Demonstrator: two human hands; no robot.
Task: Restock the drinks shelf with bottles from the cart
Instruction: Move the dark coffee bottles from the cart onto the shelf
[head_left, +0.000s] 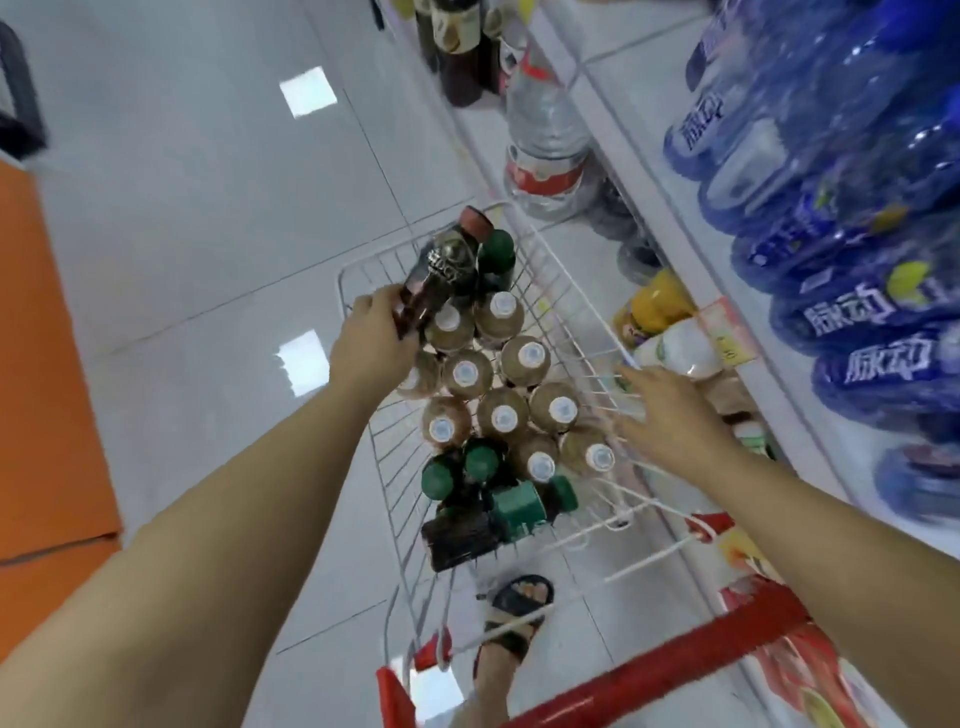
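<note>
A white wire cart with a red handle stands in front of me, holding several tan bottles with white caps and dark bottles with green caps. My left hand grips the bottom of a dark bottle with a red cap, lifted and tilted above the cart's far left corner. Over the cart's right rim hovers my right hand, empty, with its fingers spread. The drinks shelf runs along the right, with blue bottles on it.
Below the shelf edge lie a yellow bottle and a white bottle. A large clear water bottle and dark bottles stand on the low shelf ahead. An orange panel borders the tiled floor at left. My sandalled foot is under the cart.
</note>
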